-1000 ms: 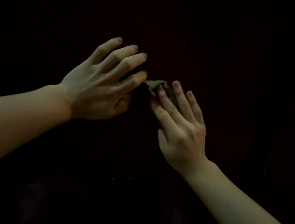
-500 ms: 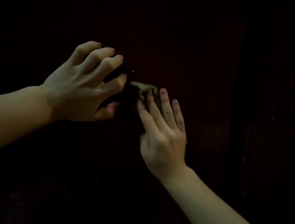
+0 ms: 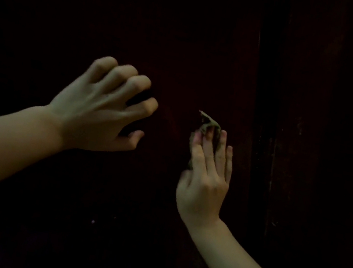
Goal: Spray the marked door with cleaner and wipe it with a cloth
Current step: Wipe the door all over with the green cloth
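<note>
Pressing flat with straight fingers, the right hand (image 3: 206, 181) holds the cloth (image 3: 209, 125) against the dark door (image 3: 209, 45), and the cloth pokes out above the fingertips, running up and down. The left hand (image 3: 98, 109) is off to the side, well apart from the cloth, with its fingers curled; it is too dark to tell if it holds anything. I think the right hand, being on the cloth, will do the next wipe.
</note>
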Action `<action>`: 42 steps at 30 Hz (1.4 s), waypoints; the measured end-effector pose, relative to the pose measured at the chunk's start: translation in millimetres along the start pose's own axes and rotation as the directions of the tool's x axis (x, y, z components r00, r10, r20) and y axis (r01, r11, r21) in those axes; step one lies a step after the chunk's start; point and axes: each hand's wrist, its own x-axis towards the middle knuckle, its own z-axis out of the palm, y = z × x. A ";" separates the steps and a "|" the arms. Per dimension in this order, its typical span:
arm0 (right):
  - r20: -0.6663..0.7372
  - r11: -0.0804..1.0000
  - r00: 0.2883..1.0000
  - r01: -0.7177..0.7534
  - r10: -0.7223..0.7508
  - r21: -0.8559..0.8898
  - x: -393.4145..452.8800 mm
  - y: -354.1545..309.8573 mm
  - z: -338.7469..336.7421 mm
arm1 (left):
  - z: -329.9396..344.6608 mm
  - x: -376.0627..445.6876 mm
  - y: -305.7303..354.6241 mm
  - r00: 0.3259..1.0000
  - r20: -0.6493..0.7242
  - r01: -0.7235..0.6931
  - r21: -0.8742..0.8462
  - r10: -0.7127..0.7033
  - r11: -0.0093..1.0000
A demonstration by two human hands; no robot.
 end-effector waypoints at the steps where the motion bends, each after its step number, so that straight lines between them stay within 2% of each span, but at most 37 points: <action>1: 0.002 1.000 1.000 0.016 -0.016 0.017 12.5 -8.8 0.7 | 2.8 9.9 7.8 1.000 0.007 -0.027 0.001 0.027 1.000; 4: -0.002 0.994 0.998 0.066 -0.066 0.084 49.6 -18.1 4.8 | 10.6 37.8 28.3 1.000 0.022 0.006 0.001 -0.006 1.000; 7: -0.036 0.995 0.995 0.094 -0.093 0.034 48.4 9.5 2.6 | 12.1 45.9 33.8 0.998 0.021 0.052 -0.027 -0.052 0.998; 11: -0.043 0.997 0.998 -0.044 0.041 -0.066 -3.7 63.0 -11.2 | 13.4 45.1 34.7 0.998 0.032 0.046 -0.033 -0.045 0.998; 15: -0.025 0.988 0.993 -0.113 0.111 -0.102 1.1 58.3 -15.6 | 11.3 47.4 35.6 0.996 0.085 0.023 -0.023 -0.021 0.999; 21: -0.027 0.998 0.999 0.021 -0.023 -0.057 72.2 44.1 -9.9 | 9.4 54.6 36.7 0.994 0.113 -0.010 -0.023 0.012 1.000; 25: -0.006 0.991 0.999 -0.036 0.035 -0.128 40.3 82.9 -19.4 | 13.5 77.7 43.3 1.000 0.006 -0.016 -0.002 0.016 1.000; 27: 0.019 0.986 1.000 -0.005 0.008 -0.169 11.6 105.8 -27.4 | 15.7 89.0 47.9 0.999 -0.016 -0.048 -0.036 0.048 0.998; 31: 0.071 0.979 0.997 0.023 -0.009 -0.202 -7.4 111.5 -34.8 | 20.2 99.5 55.6 0.992 0.065 -0.102 -0.056 0.106 0.993; 38: 0.028 0.993 0.999 0.035 -0.032 -0.111 79.4 94.8 -27.5 | 17.2 122.8 65.1 0.990 0.089 -0.101 -0.067 0.106 0.993; 42: 0.009 0.991 0.998 0.062 -0.061 -0.122 21.8 121.3 -31.3 | 22.8 136.8 72.1 0.991 0.063 -0.112 -0.061 0.116 0.992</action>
